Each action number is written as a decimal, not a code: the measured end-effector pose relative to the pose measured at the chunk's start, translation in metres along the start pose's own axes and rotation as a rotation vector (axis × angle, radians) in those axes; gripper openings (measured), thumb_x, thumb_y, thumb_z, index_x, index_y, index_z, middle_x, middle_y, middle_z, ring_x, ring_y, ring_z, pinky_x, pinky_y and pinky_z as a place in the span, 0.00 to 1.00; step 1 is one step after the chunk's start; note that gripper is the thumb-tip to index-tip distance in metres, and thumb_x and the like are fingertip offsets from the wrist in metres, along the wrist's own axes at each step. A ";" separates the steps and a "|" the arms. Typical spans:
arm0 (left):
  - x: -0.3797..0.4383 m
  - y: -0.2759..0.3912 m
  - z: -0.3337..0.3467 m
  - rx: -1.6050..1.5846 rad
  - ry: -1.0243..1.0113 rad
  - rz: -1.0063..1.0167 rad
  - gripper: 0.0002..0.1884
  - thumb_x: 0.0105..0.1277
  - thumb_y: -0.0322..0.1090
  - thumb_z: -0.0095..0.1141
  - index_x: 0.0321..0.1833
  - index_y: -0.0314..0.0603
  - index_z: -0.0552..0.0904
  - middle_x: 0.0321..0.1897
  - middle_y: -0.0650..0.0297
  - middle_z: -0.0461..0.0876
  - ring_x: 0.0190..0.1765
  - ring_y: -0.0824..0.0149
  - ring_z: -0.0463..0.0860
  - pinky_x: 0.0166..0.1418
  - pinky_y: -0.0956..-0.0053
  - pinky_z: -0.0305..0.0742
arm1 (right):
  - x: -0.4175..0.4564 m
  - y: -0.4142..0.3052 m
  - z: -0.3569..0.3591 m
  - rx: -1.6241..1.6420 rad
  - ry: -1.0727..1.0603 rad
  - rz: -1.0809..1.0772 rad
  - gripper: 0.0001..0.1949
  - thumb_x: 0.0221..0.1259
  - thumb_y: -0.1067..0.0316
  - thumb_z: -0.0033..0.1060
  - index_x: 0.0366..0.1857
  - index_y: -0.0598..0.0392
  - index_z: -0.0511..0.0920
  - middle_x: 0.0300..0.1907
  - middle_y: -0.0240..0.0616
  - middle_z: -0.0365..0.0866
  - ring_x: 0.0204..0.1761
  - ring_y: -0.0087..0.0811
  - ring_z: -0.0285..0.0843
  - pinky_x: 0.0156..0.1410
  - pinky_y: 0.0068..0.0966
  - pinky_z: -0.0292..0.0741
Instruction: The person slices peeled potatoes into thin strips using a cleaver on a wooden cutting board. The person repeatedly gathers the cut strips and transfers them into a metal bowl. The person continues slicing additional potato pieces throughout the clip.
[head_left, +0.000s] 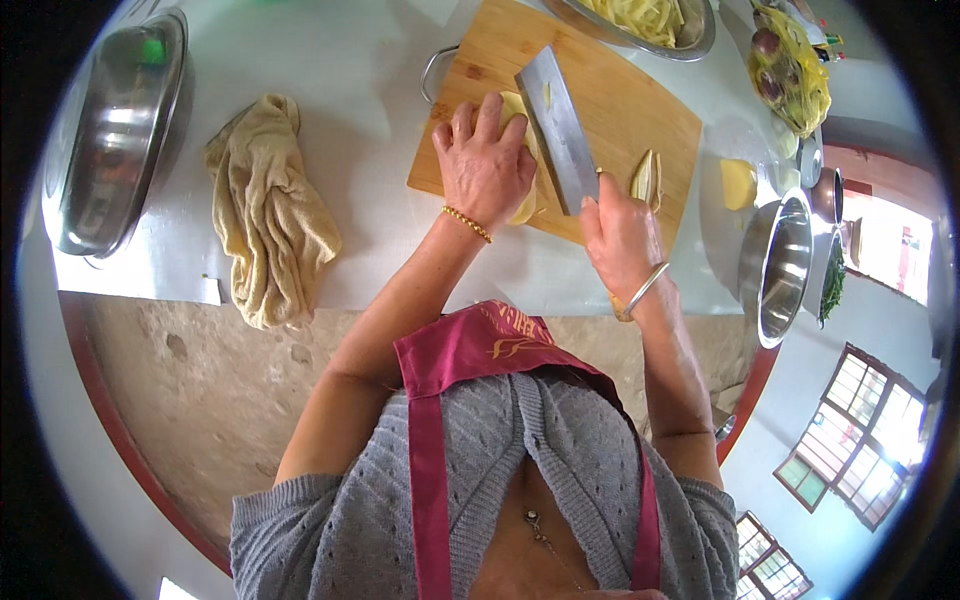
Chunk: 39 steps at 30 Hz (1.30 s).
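My left hand (487, 161) presses down with bent fingers on a pale yellow peeled vegetable (523, 208), which looks like a potato. Most of it is hidden under the hand. It rests on a wooden cutting board (600, 97) with a metal loop handle at its left. My right hand (622, 236) grips a Chinese cleaver (559, 127); its handle is mostly hidden in the fist. The blade is tilted and stands just right of the potato, with a small pale scrap stuck to its face. Thin cut offcuts (643, 178) lie on the board's right part.
Pale strips fill a metal bowl (694, 34) behind the board. To the right are a yellow vegetable piece (739, 184), a steel bowl (785, 270), greens (832, 281) and a yellow mesh bag (791, 75). A beige towel (274, 214) and steel basin (112, 135) lie left.
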<state>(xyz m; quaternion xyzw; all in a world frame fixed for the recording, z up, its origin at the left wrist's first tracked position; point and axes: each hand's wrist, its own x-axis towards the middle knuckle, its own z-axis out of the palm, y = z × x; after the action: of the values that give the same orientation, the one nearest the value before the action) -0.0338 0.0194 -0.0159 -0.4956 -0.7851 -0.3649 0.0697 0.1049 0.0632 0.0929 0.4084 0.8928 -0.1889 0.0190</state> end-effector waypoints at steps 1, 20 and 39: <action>0.000 0.000 -0.001 0.000 -0.008 -0.006 0.16 0.47 0.34 0.58 0.42 0.48 0.82 0.54 0.61 0.73 0.55 0.54 0.71 0.53 0.55 0.63 | 0.000 0.000 0.001 -0.022 -0.011 -0.005 0.08 0.59 0.68 0.50 0.34 0.63 0.69 0.21 0.56 0.77 0.27 0.56 0.78 0.33 0.48 0.73; -0.004 -0.006 0.001 -0.098 0.049 0.000 0.13 0.46 0.34 0.62 0.37 0.44 0.81 0.52 0.55 0.74 0.54 0.49 0.72 0.55 0.54 0.66 | 0.006 -0.009 0.002 -0.057 0.008 -0.026 0.08 0.61 0.69 0.48 0.33 0.63 0.68 0.20 0.57 0.76 0.27 0.58 0.77 0.33 0.49 0.73; -0.004 -0.007 0.002 -0.136 0.057 0.006 0.14 0.44 0.32 0.62 0.37 0.44 0.81 0.51 0.55 0.75 0.54 0.49 0.72 0.54 0.55 0.67 | 0.019 -0.008 0.002 -0.034 -0.072 -0.005 0.08 0.61 0.69 0.49 0.31 0.64 0.68 0.21 0.57 0.76 0.27 0.57 0.77 0.33 0.49 0.73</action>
<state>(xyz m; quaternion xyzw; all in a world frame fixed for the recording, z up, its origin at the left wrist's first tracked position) -0.0375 0.0163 -0.0229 -0.4910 -0.7547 -0.4312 0.0591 0.0856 0.0717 0.0902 0.3989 0.8956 -0.1883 0.0576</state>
